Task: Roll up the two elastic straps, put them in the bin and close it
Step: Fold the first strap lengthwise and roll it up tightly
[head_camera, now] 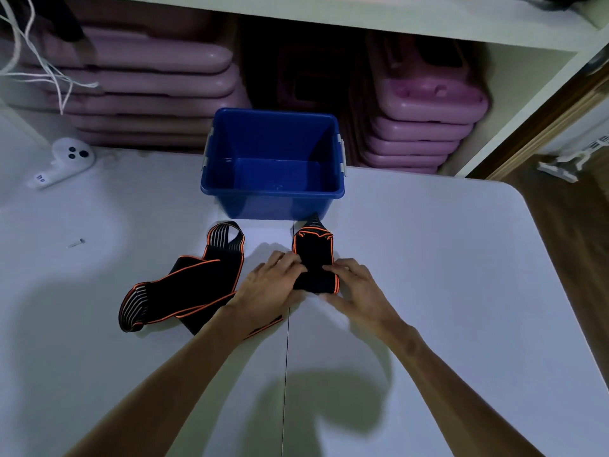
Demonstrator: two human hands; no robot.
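A black elastic strap with orange edging (313,255) lies on the white table just in front of the blue bin (273,192). My left hand (270,285) and my right hand (356,285) both press their fingers on its near end, which is bunched or folded there. A second black and orange strap (184,291) lies loose and unrolled to the left, partly under my left forearm. The bin stands open with nothing inside. No lid is in view.
A white handheld controller (62,161) lies at the table's far left, and a small screw-like piece (76,243) sits nearer. Stacked purple plastic stools (425,127) fill the shelf behind the bin. The table's rounded corner (514,189) is at the right.
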